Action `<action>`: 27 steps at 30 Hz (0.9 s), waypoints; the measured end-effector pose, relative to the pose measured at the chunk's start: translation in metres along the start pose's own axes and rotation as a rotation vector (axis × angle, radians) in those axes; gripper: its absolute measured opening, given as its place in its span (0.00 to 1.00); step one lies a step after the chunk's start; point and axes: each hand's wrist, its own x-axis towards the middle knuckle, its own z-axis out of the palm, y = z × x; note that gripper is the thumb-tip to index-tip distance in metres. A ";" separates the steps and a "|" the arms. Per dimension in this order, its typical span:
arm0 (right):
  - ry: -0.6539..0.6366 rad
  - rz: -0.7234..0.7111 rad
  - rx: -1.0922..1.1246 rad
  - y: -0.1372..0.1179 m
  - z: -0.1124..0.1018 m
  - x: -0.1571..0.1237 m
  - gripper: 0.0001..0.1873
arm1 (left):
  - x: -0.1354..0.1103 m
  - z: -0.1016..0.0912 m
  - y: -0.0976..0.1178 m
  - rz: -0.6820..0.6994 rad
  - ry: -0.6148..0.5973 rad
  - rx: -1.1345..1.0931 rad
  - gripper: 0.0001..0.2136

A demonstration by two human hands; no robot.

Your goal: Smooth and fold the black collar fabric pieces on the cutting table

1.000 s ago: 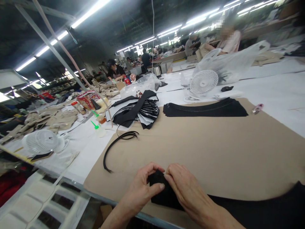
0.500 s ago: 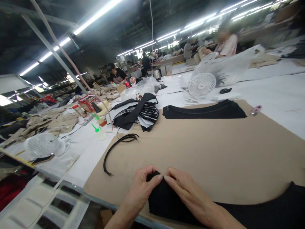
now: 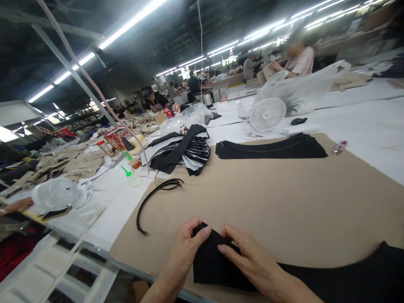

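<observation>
A long curved piece of black fabric (image 3: 214, 265) runs from between my hands along the front of the table to the right edge of the view. My left hand (image 3: 191, 242) pinches its upper left corner between thumb and fingers. My right hand (image 3: 244, 252) grips the top edge a little further right, thumb on the near face and fingers behind. Part of the fabric is hidden beneath my right forearm. Beyond my hands, on brown paper (image 3: 284, 202), lies a stack of curved black fabric pieces (image 3: 271, 147).
Black cords (image 3: 154, 193) curl to the left, below a fanned pile of black pieces (image 3: 181, 151). White fans stand at the back (image 3: 267, 113) and left (image 3: 57, 193). Green-tipped bottles (image 3: 131, 174) stand nearby. Another person's hand (image 3: 19, 205) shows at the left edge.
My right hand has slid right and slightly down along the fabric edge, away from my left thumb. My left hand has shifted slightly left. Another person's hand has appeared at the far left.
</observation>
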 end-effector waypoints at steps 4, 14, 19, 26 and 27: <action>0.012 0.012 -0.007 0.003 0.002 0.001 0.04 | 0.000 0.000 0.003 0.016 0.021 -0.029 0.18; -0.006 0.035 0.006 0.008 0.001 0.005 0.03 | -0.001 -0.001 0.003 -0.043 -0.040 -0.124 0.14; 0.007 0.033 -0.070 0.004 0.001 0.002 0.02 | 0.003 -0.001 0.000 -0.023 -0.046 -0.073 0.13; 0.133 -0.203 -0.232 -0.002 -0.002 0.000 0.09 | 0.001 -0.004 -0.007 0.398 -0.024 0.201 0.03; 0.154 -0.244 -0.241 0.000 -0.002 0.000 0.09 | -0.001 -0.004 -0.007 0.527 -0.017 0.272 0.01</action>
